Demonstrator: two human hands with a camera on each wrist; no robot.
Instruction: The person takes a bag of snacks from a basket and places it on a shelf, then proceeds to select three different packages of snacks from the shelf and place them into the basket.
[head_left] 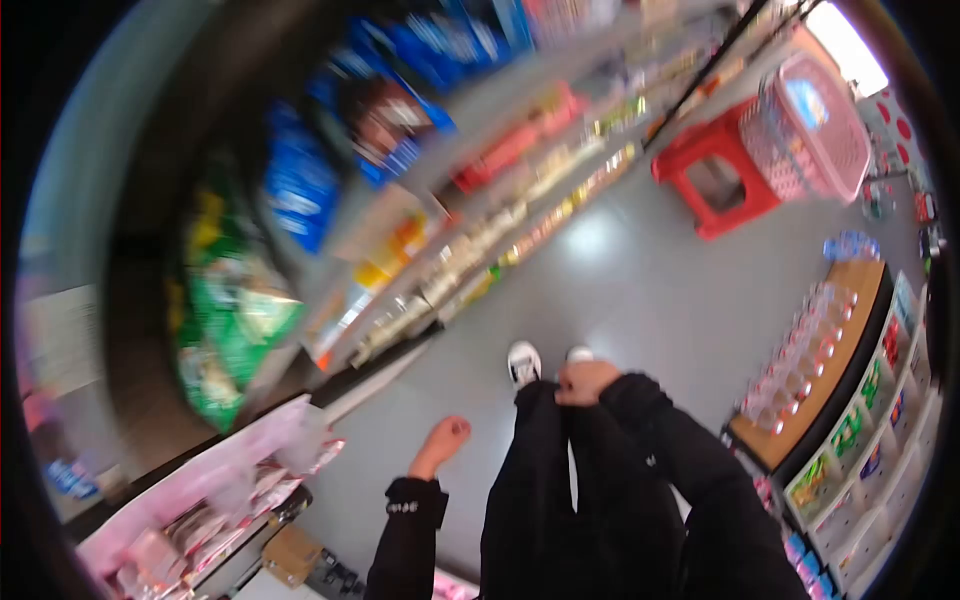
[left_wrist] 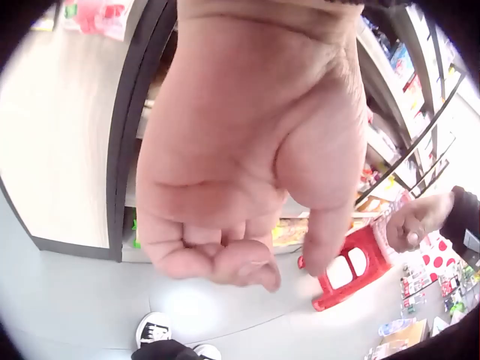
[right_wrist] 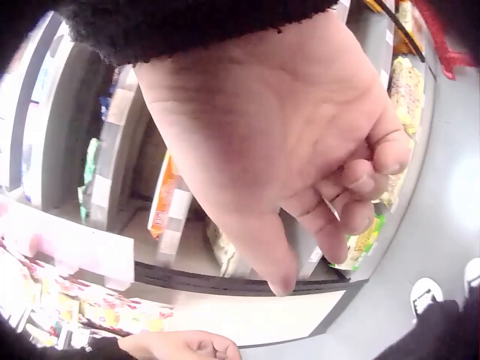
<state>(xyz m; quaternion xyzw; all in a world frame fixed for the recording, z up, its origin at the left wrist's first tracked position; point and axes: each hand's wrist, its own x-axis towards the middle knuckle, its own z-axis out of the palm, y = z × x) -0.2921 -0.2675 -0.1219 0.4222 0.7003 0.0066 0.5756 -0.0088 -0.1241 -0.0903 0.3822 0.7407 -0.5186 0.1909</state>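
Pink-edged display (head_left: 185, 505) stands apart, leftward of the left hand (head_left: 440, 447).

at the far right a pink basket (head_left: 843, 150) sits on a red stool (head_left: 757, 188), while clear containers (head_left: 800, 362) line a wooden counter (head_left: 862, 290) nearer by.

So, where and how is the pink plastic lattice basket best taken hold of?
The pink plastic lattice basket is probably best taken by opposite sides of its rim, coming from above: it stands on the red plastic stool, with its rim uppermost.
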